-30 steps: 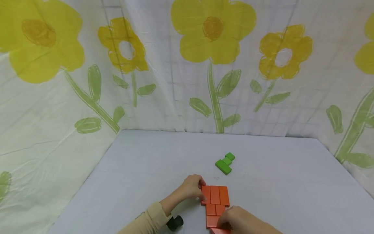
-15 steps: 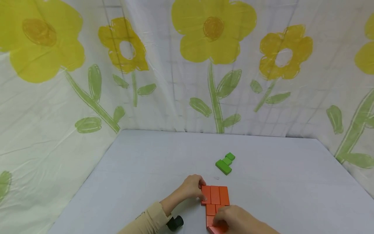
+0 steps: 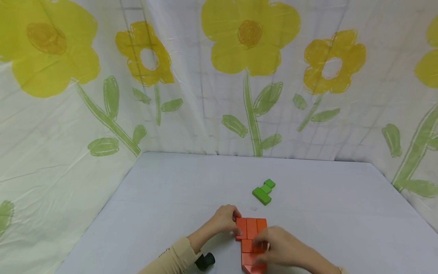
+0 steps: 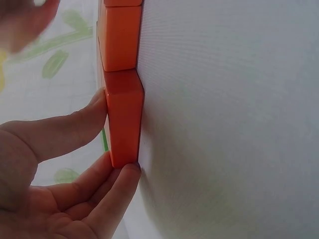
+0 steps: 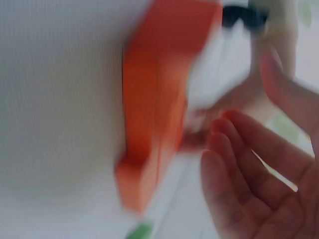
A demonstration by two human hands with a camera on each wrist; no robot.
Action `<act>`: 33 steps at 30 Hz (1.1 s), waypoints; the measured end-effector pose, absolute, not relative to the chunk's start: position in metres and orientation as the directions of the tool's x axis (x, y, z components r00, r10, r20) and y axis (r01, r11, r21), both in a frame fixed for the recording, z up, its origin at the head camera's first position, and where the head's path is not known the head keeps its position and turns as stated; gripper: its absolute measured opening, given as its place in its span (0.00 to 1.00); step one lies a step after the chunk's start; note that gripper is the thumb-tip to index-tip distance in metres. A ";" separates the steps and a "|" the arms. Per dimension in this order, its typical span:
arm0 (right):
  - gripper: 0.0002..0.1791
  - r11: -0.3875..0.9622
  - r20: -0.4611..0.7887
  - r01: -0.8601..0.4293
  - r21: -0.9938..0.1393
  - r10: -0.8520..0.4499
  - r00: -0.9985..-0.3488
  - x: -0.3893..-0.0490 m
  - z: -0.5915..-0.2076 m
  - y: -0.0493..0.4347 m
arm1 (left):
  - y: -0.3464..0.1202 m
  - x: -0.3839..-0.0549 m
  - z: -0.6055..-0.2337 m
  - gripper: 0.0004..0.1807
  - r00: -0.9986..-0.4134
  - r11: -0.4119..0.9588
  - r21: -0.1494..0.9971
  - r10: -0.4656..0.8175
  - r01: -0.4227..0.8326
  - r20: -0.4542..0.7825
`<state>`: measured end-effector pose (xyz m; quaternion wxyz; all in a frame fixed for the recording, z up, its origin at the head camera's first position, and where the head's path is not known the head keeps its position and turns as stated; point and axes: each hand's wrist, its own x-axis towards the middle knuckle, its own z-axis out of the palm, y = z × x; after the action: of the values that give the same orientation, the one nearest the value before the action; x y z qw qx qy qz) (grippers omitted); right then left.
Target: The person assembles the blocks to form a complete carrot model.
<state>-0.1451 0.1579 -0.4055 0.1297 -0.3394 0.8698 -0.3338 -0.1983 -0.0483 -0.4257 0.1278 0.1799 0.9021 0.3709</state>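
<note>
Flat orange-red wooden blocks lie side by side on the table in one joined figure, three upright ones (image 3: 251, 227) at the far end and smaller ones (image 3: 246, 245) below. At the near end a block with a slanted edge (image 3: 252, 269) partly shows. My left hand (image 3: 224, 219) holds the far-left block (image 4: 124, 119), thumb on its near corner and fingertips at its far end. Over the figure's right side hovers my right hand (image 3: 282, 246), blurred, with nothing in it. The right wrist view shows its fingers (image 5: 239, 154) loosely bent, apart from the blocks.
Green blocks (image 3: 262, 195) lie in a short line farther back on the white table (image 3: 191, 182). A black strap-like device (image 3: 205, 261) is at the left wrist, by the beige sleeve. Behind the table hangs a flowered curtain (image 3: 191, 129).
My right hand has let go of the slanted near-end block, after shifting it slightly left against the figure, and has lifted away from it. The left hand has stayed put.
</note>
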 end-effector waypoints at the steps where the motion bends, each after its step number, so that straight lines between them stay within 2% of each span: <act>1: 0.10 0.562 0.039 -0.505 -0.656 -0.643 -0.765 -0.154 -0.404 0.161 | -0.048 -0.199 -0.426 0.20 -0.903 0.661 0.716 0.418 0.226 -0.101; 4: 0.07 0.634 0.151 -0.472 -0.613 -0.492 -0.857 -0.186 -0.405 0.170 | -0.048 -0.199 -0.425 0.20 -0.903 0.662 0.716 0.416 0.222 -0.104; 6: 0.08 0.694 0.170 -0.398 -0.600 -0.376 -0.911 -0.206 -0.410 0.175 | -0.049 -0.199 -0.425 0.20 -0.903 0.660 0.717 0.417 0.223 -0.103; 9: 0.14 0.754 0.115 -0.267 -0.600 -0.249 -0.962 -0.229 -0.418 0.178 | -0.049 -0.199 -0.426 0.20 -0.904 0.663 0.714 0.415 0.226 -0.100; 13: 0.22 0.793 0.036 -0.186 -0.580 -0.203 -0.978 -0.243 -0.424 0.176 | -0.047 -0.198 -0.427 0.20 -0.907 0.663 0.716 0.409 0.220 -0.100; 21: 0.21 0.852 0.031 -0.141 -0.504 -0.146 -0.989 -0.254 -0.427 0.170 | -0.047 -0.197 -0.427 0.21 -0.914 0.657 0.723 0.396 0.216 -0.087; 24: 0.21 0.841 0.048 -0.169 -0.513 -0.168 -0.985 -0.255 -0.428 0.170 | -0.047 -0.197 -0.426 0.21 -0.916 0.659 0.719 0.394 0.219 -0.081; 27: 0.17 0.781 0.077 -0.280 -0.558 -0.287 -0.955 -0.255 -0.429 0.170 | -0.047 -0.197 -0.426 0.20 -0.917 0.657 0.723 0.390 0.216 -0.081; 30: 0.15 0.674 0.083 -0.411 -0.614 -0.463 -0.883 -0.253 -0.431 0.171 | -0.047 -0.196 -0.425 0.20 -0.918 0.654 0.726 0.388 0.211 -0.082; 33: 0.15 0.592 0.054 -0.469 -0.655 -0.582 -0.811 -0.252 -0.432 0.172 | -0.047 -0.196 -0.425 0.20 -0.919 0.652 0.729 0.385 0.208 -0.082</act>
<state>-0.2518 0.1716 -0.4322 0.0829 -0.2959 0.8884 -0.3411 -0.1961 -0.0475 -0.4248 0.1152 0.1644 0.9015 0.3835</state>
